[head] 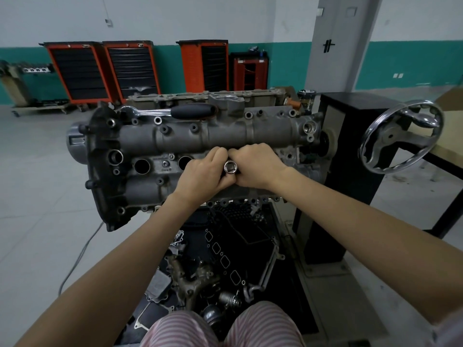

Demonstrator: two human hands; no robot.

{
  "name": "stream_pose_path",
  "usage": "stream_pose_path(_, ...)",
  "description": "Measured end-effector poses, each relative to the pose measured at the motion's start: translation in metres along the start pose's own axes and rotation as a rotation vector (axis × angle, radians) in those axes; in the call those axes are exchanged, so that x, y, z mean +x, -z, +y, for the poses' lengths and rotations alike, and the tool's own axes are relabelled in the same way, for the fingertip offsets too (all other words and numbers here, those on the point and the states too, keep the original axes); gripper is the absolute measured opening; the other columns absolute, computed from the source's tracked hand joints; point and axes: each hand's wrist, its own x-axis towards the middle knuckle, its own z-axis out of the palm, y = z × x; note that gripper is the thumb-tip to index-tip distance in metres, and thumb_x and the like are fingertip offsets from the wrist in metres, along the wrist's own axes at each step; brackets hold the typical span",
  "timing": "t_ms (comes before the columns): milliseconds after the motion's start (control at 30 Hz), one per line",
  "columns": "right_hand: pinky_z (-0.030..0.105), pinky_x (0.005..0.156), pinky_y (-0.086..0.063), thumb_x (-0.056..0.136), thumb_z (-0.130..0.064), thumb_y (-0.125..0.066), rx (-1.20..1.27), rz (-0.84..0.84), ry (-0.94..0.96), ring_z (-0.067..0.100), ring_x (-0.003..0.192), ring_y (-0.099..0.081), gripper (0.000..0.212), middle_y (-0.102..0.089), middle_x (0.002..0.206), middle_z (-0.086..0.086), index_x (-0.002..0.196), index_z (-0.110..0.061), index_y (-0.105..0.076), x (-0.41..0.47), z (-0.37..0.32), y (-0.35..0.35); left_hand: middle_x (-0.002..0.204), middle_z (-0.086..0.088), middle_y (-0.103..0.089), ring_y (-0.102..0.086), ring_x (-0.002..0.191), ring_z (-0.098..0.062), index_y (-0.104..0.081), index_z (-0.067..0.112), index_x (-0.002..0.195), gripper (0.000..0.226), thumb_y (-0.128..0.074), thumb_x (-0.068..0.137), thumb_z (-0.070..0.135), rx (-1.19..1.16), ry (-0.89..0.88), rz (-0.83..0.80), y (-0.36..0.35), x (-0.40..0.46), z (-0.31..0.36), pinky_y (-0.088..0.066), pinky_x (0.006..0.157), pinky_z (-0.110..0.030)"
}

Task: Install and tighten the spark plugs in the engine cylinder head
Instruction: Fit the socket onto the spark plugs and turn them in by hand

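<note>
Spark plug was not visible; the chromed steel socket (230, 167) was gripped by curled left hand (205, 175) and right hand (255, 166) over the grey cast cylinder head (150, 139). Hand-threading squarely first was judged advisable; the black-handled ratchet (175, 111) lay idle behind.

Your socket (230, 167) shines bright silver, chrome against the dull grey of the cylinder head (200, 139), whose left end cover (96, 156) is nearly black. The ratchet (170, 111) lying on top pairs a polished silver shaft with a matte black grip. Your trousers (220, 326) carry fine pink and white stripes. The handwheel (400, 136) to your right gleams chrome, mounted on a black stand (350, 171). Behind, the tool cabinets (105, 71) have orange-red frames around black drawer fronts. The wall (413, 63) is white above a teal band, and the floor (37, 184) is pale grey. Below the head, loose parts (225, 259) are dark grey and black.
</note>
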Motion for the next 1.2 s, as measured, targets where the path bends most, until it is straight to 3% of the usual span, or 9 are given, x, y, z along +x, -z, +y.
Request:
stream_pose_path(133, 0.031, 0.05, -0.029, 0.077, -0.022, -0.055, -0.015, 0.101, 0.073, 0.036, 0.063, -0.062, 0.023, -0.066, 0.072, 0.014, 0.092, -0.004, -0.056, 0.001, 0.002, 0.005, 0.062, -0.017, -0.053, -0.048, 0.035, -0.031, -0.051, -0.005, 0.067, 0.032, -0.043, 0.08, 0.024, -0.001, -0.019, -0.001, 0.001, 0.0, 0.001, -0.033, 0.031, -0.026)
stream_pose_path(300, 0.027, 0.04, -0.034, 0.065, -0.007, -0.071, 0.151, 0.238, 0.113, 0.032, 0.039, -0.054, 0.014, -0.057, 0.049, 0.014, 0.07, 0.001, -0.06, -0.005, 0.004, 0.005, 0.062, -0.015, -0.052, -0.047, 0.035, -0.031, -0.039, 0.008, 0.078, 0.018, -0.043, 0.079, 0.025, -0.012, -0.033, 0.009, -0.001, -0.001, -0.001, -0.03, 0.033, -0.024)
stream_pose_path(367, 0.027, 0.04, -0.036, 0.065, -0.006, -0.073, 0.182, 0.251, 0.088, 0.032, 0.039, -0.054, 0.012, -0.057, 0.047, 0.013, 0.067, 0.0, -0.062, -0.006, 0.003, 0.004, 0.06, -0.011, -0.051, -0.047, 0.036, -0.029, -0.03, 0.013, 0.078, 0.021, -0.044, 0.077, 0.029, 0.004, -0.034, 0.023, -0.003, -0.001, -0.002, -0.025, 0.036, -0.019)
stream_pose_path(467, 0.029, 0.04, -0.038, 0.064, -0.004, -0.073, 0.197, 0.259, 0.056, 0.032, 0.04, -0.055, 0.01, -0.058, 0.047, 0.014, 0.064, -0.001, -0.063, -0.006, 0.002, 0.002, 0.057, -0.005, -0.049, -0.047, 0.038, -0.026, -0.034, 0.013, 0.074, 0.025, -0.048, 0.076, 0.033, 0.048, -0.037, 0.053, -0.006, -0.002, -0.005, -0.02, 0.041, -0.017)
stream_pose_path(700, 0.033, 0.041, -0.042, 0.065, -0.005, -0.071, 0.235, 0.234, 0.022, 0.035, 0.046, -0.057, 0.011, -0.059, 0.053, 0.014, 0.063, -0.002, -0.06, -0.009, 0.0, 0.002, 0.047, -0.004, -0.054, -0.052, 0.038, -0.024, -0.051, 0.006, 0.059, 0.039, -0.051, 0.086, 0.034, 0.036, -0.021, 0.08, -0.006, -0.003, -0.007, -0.033, 0.037, -0.021)
stream_pose_path(967, 0.032, 0.054, -0.035, 0.08, -0.027, -0.055, 0.15, 0.091, -0.046, 0.033, 0.073, -0.061, 0.019, -0.066, 0.078, 0.009, 0.084, -0.008, -0.058, -0.007, 0.002, -0.003, 0.055, -0.011, -0.052, -0.049, 0.036, -0.03, -0.048, -0.001, 0.065, 0.029, -0.046, 0.077, 0.026, 0.025, 0.022, 0.02, 0.0, 0.001, 0.002, -0.028, 0.037, -0.022)
stream_pose_path(1067, 0.033, 0.055, -0.037, 0.082, -0.025, -0.053, 0.126, 0.089, -0.028, 0.032, 0.074, -0.061, 0.02, -0.067, 0.079, 0.008, 0.09, -0.009, -0.062, -0.007, 0.001, -0.003, 0.057, -0.01, -0.052, -0.048, 0.037, -0.03, -0.048, -0.001, 0.067, 0.03, -0.046, 0.078, 0.028, 0.027, 0.005, 0.013, -0.001, 0.0, 0.002, -0.026, 0.038, -0.021)
stream_pose_path(1200, 0.034, 0.052, -0.037, 0.078, -0.013, -0.058, 0.171, 0.107, -0.006, 0.037, 0.066, -0.061, 0.011, -0.066, 0.071, 0.014, 0.079, -0.004, -0.065, -0.007, 0.001, 0.0, 0.054, -0.006, -0.052, -0.048, 0.039, -0.028, -0.046, 0.003, 0.066, 0.036, -0.05, 0.079, 0.036, 0.054, 0.041, 0.016, -0.003, 0.0, -0.001, -0.022, 0.044, -0.019)
